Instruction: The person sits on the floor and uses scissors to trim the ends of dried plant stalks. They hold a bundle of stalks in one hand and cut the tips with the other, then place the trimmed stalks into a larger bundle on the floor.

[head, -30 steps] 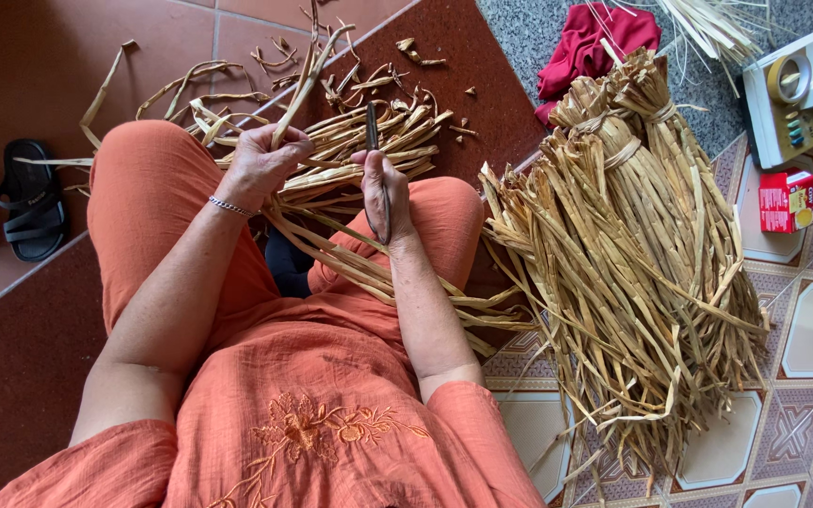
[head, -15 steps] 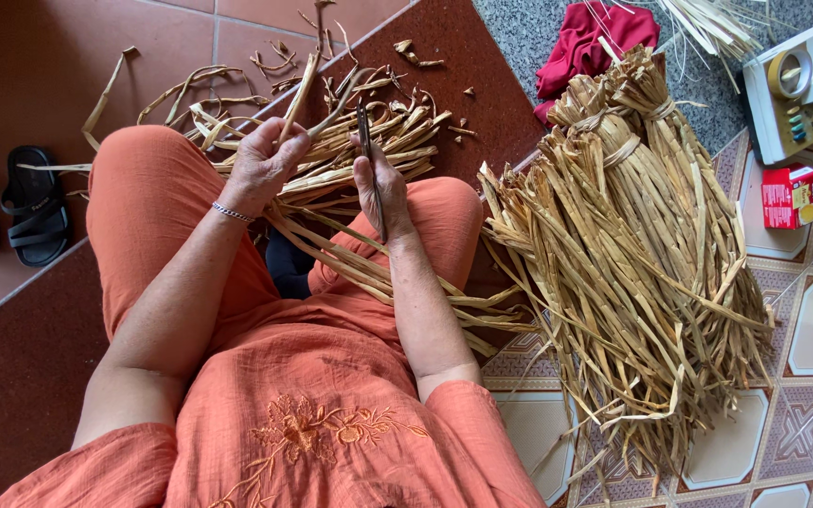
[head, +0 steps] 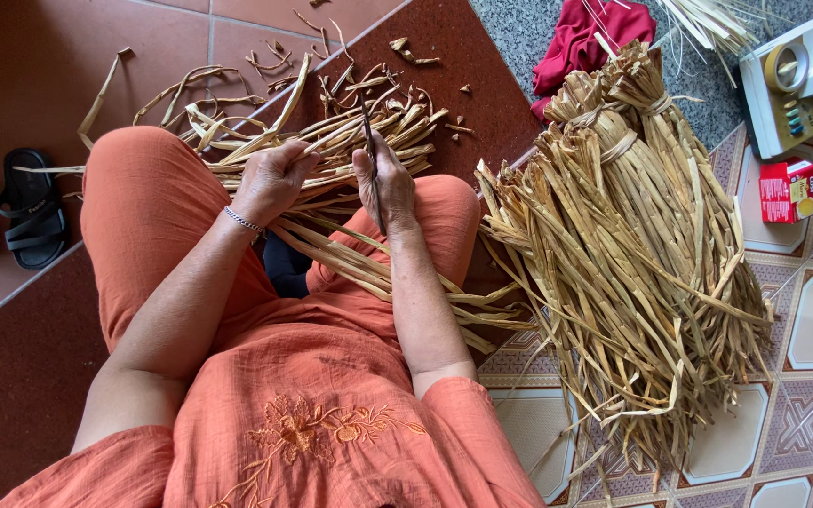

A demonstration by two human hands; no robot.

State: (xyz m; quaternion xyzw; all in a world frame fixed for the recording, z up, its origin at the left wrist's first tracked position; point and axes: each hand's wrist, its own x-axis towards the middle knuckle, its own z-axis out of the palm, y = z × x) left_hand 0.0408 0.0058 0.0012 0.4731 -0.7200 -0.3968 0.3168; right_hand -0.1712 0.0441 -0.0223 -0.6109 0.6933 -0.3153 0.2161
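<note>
I sit on the floor in orange clothes with a pile of dried straw strips [head: 331, 150] across my knees. My left hand [head: 272, 179], a bracelet at its wrist, is closed around one pale strip [head: 279, 111] that rises up and away from me. My right hand [head: 385, 183] grips a thin dark blade-like tool [head: 370, 141], point upward, held close to the strips. The two hands are about a hand's width apart over the pile.
A big bundle of tied straw [head: 632, 245] lies to my right on patterned tiles. Beyond it are a red cloth [head: 590, 38], a white device [head: 792, 80] and a small red box [head: 788, 188]. Black sandals [head: 30, 207] sit at the left. Straw scraps [head: 406, 52] litter the red floor.
My left hand has slid slightly down the strip and drawn closer to the right hand. The right hand with the tool stays almost in place.
</note>
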